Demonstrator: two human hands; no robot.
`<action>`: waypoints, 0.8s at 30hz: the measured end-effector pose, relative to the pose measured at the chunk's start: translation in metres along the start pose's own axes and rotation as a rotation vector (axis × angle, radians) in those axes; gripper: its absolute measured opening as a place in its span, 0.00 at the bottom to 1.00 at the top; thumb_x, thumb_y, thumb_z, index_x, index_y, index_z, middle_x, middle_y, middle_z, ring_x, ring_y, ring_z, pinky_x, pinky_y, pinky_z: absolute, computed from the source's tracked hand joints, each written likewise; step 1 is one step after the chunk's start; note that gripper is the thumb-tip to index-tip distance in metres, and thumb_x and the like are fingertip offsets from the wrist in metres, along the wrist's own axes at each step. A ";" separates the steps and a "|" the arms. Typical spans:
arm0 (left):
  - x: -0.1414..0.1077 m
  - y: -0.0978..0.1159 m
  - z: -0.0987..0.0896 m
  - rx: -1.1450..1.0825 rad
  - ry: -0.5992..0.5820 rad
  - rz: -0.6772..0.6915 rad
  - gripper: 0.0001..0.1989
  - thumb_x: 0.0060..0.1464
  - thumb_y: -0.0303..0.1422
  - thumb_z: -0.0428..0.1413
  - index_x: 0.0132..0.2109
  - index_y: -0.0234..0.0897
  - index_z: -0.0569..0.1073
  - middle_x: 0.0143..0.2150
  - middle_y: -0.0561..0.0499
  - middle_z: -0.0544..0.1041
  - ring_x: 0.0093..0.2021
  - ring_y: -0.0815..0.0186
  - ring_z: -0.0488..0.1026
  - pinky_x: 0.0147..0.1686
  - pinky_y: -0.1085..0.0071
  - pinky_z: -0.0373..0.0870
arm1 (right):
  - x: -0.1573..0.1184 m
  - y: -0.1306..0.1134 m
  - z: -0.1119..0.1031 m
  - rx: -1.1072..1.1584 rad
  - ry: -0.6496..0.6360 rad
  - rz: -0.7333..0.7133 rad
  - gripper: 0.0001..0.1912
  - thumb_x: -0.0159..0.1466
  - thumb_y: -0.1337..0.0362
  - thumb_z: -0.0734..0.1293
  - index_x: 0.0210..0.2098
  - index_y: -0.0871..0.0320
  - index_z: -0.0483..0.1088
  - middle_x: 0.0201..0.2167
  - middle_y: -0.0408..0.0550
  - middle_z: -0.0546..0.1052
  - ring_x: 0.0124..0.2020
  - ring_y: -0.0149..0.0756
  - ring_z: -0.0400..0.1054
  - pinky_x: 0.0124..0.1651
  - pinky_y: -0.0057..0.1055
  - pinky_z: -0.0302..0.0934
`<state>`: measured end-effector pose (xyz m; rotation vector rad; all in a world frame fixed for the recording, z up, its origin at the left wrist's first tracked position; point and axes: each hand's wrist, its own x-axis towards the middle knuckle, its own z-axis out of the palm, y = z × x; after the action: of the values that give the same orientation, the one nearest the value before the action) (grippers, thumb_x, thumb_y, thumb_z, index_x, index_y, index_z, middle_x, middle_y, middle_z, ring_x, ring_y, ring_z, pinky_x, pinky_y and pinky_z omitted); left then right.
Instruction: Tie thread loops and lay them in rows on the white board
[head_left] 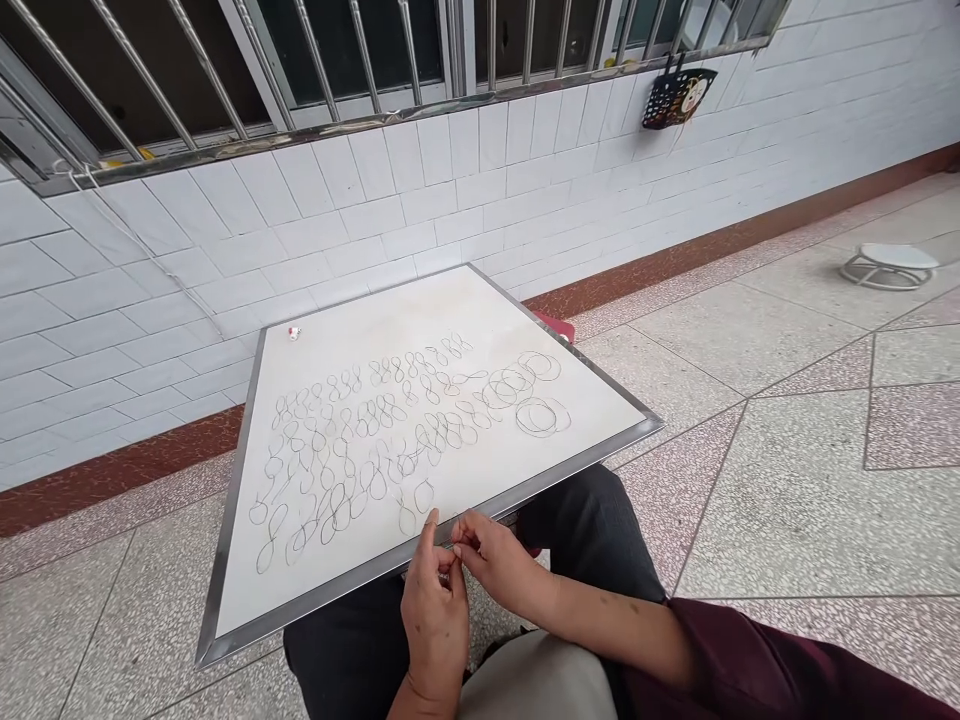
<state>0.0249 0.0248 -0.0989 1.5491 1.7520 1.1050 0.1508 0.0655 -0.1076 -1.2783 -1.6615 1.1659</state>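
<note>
Thin dark loops [382, 410] are spread in rough rows over the pale worktop [405, 320], many of them crossed into figure-eights, while a few rounder loops [517, 418] are laid toward the right side. Very light, springy handling is to be expected, as the strands look like fine wire or stiff thread; kinks and tangles could easily be caused by a hard tug. A loop is best taken between thumb and forefinger, at one outer curve or at the crossing. At the near metal edging [300, 604], the left hand [436, 602] and right hand [501, 562] are brought together, thumb and fingertips drawn close as if in a pinch. Whether a strand is held between them cannot be told, so fine is the material.
</note>
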 end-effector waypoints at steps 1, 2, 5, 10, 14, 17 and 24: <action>0.001 0.002 -0.001 -0.045 -0.012 -0.037 0.30 0.61 0.40 0.54 0.68 0.40 0.61 0.30 0.52 0.77 0.30 0.60 0.74 0.36 0.62 0.71 | 0.002 0.002 -0.001 0.030 -0.020 0.002 0.09 0.59 0.76 0.62 0.33 0.56 0.65 0.28 0.41 0.69 0.31 0.33 0.64 0.35 0.30 0.58; 0.002 0.004 -0.001 -0.099 -0.023 -0.075 0.32 0.60 0.41 0.55 0.68 0.40 0.59 0.30 0.52 0.77 0.30 0.60 0.74 0.35 0.63 0.70 | 0.003 0.003 -0.004 0.057 -0.041 0.001 0.08 0.59 0.75 0.63 0.34 0.56 0.65 0.27 0.40 0.69 0.30 0.32 0.63 0.34 0.29 0.57; 0.002 0.010 -0.003 -0.263 -0.041 -0.172 0.35 0.57 0.43 0.58 0.68 0.40 0.58 0.34 0.52 0.79 0.32 0.61 0.75 0.35 0.65 0.70 | 0.004 0.005 -0.011 0.116 -0.078 -0.002 0.07 0.60 0.73 0.64 0.36 0.56 0.66 0.27 0.39 0.69 0.29 0.31 0.63 0.33 0.27 0.57; 0.000 0.020 -0.003 -0.418 -0.081 -0.222 0.37 0.55 0.41 0.60 0.67 0.37 0.58 0.34 0.52 0.79 0.36 0.63 0.76 0.41 0.66 0.69 | 0.001 0.002 -0.021 0.185 -0.078 0.011 0.05 0.61 0.70 0.65 0.36 0.56 0.66 0.26 0.38 0.69 0.29 0.30 0.62 0.33 0.27 0.56; -0.001 0.028 -0.004 -0.421 -0.094 -0.249 0.36 0.55 0.40 0.60 0.66 0.35 0.59 0.31 0.54 0.77 0.32 0.64 0.73 0.37 0.67 0.69 | -0.003 0.000 -0.027 0.278 -0.140 0.054 0.06 0.61 0.63 0.68 0.36 0.56 0.67 0.27 0.39 0.69 0.28 0.30 0.61 0.33 0.27 0.56; -0.003 0.032 -0.006 -0.405 -0.084 -0.252 0.35 0.54 0.41 0.61 0.65 0.34 0.60 0.31 0.54 0.77 0.32 0.64 0.73 0.36 0.67 0.69 | -0.004 0.001 -0.030 0.377 -0.191 0.097 0.13 0.59 0.58 0.71 0.38 0.57 0.68 0.27 0.38 0.69 0.28 0.29 0.62 0.34 0.28 0.56; -0.002 0.029 -0.010 -0.475 -0.087 -0.312 0.36 0.52 0.41 0.62 0.65 0.37 0.61 0.33 0.53 0.78 0.32 0.64 0.73 0.34 0.68 0.70 | -0.008 -0.007 -0.038 0.551 -0.297 0.158 0.23 0.53 0.56 0.77 0.45 0.57 0.70 0.33 0.42 0.72 0.34 0.32 0.67 0.41 0.32 0.61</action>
<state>0.0321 0.0208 -0.0688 0.9857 1.4715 1.1651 0.1851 0.0658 -0.0886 -0.9240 -1.3054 1.8267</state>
